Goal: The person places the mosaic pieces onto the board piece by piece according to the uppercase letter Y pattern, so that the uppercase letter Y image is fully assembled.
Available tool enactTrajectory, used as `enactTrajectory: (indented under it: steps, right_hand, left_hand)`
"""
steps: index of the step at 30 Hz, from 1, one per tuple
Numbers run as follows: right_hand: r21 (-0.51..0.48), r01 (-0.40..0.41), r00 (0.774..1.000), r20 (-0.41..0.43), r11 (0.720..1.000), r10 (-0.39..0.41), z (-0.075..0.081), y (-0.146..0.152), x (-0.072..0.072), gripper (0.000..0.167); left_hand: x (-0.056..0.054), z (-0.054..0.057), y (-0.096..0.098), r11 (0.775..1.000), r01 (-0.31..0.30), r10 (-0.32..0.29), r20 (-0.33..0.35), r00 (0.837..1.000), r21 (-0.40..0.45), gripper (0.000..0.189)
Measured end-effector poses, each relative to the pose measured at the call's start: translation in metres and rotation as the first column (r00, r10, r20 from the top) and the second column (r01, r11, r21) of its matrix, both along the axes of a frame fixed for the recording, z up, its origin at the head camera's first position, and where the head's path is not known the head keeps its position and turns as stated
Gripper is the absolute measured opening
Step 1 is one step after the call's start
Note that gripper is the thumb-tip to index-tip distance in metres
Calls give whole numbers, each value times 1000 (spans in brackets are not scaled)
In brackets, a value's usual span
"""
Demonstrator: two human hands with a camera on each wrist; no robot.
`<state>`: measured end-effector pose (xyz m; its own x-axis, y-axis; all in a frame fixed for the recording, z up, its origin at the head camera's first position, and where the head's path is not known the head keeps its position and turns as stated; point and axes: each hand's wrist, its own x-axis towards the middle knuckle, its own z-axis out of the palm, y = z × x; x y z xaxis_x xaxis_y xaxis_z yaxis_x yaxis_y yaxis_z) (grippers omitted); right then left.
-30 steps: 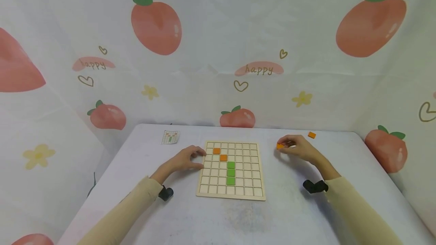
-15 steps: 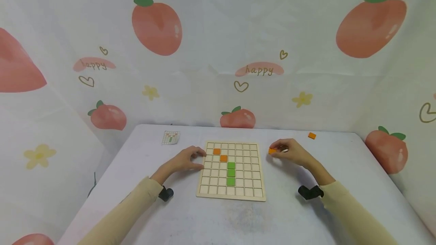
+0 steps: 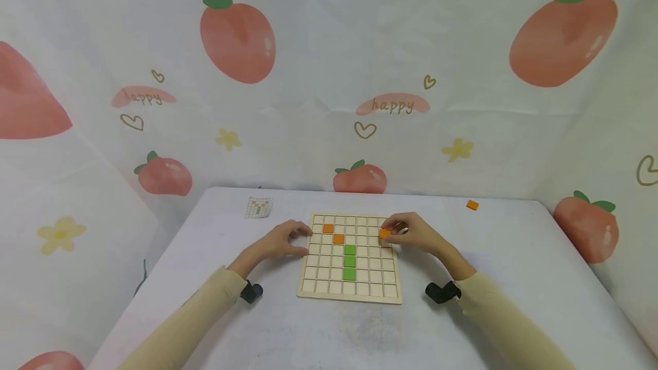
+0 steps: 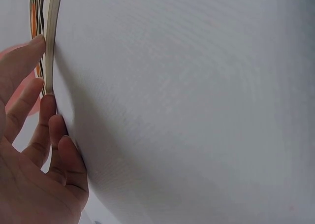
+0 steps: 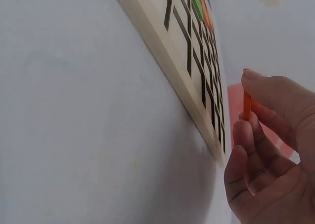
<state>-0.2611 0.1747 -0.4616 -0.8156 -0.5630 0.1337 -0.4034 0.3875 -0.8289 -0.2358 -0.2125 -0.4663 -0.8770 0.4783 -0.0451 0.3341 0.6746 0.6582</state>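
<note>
A square wooden grid board point(image 3: 319, 288) lies on the white table. Three green tiles point(image 3: 349, 261) form a column at its middle, and two orange tiles point(image 3: 328, 228) step diagonally up to the left from them. My right hand point(image 3: 417, 234) pinches another orange tile point(image 5: 247, 105) between thumb and fingers, over the board's right side near the back. In the right wrist view that tile stands on edge, apart from the board. At the board's left edge rests my left hand point(image 3: 280, 240), thumb and fingertips spread along the rim and lightly bent.
One loose orange tile point(image 3: 472, 205) lies at the table's back right. A small card point(image 3: 259, 208) with a printed grid pattern lies at the back left. Behind the table hangs a white cloth point(image 3: 308, 147) printed with peaches.
My right hand has carried the orange tile leftward from the table to over the board's right side. The left hand has stayed at the board's left edge.
</note>
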Motion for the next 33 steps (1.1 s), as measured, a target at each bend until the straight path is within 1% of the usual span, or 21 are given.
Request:
enactTrajectory:
  steps: [3, 9, 11, 17, 23, 28, 33]
  right_hand:
    - [-2, -3, 1000, -8, 1000, 3, -2, -9, -1, 23]
    - [0, -15, 1000, -25, 1000, 15, -3, -26, -2, 23]
    - [12, -11, 1000, -25, 1000, 12, -2, -32, -1, 23]
    - [56, -4, 1000, -18, 998, 5, -2, -46, 0, 23]
    - [97, -5, 1000, -22, 995, 7, -4, -52, -1, 21]
    - [104, -6, 1000, -15, 995, 7, -4, -54, 0, 19]
    - [100, -12, 1000, -14, 995, 14, -4, -55, 0, 19]
  left_hand:
    - [0, 0, 0, 1000, -5, 5, 6, 1000, 0, 45]
    - [1, 1, 0, 1000, -6, 6, -3, 1000, 1, 44]
    - [1, 2, 1, 1000, -9, 9, -6, 1000, 1, 44]
    - [1, 3, 3, 999, -35, 35, 18, 999, -13, 44]
    - [-2, 3, 5, 998, -55, 55, 34, 998, -23, 44]
    - [-3, 5, 6, 997, -79, 81, 57, 995, -24, 45]
    - [-3, 7, 7, 995, -99, 100, 80, 992, -24, 45]
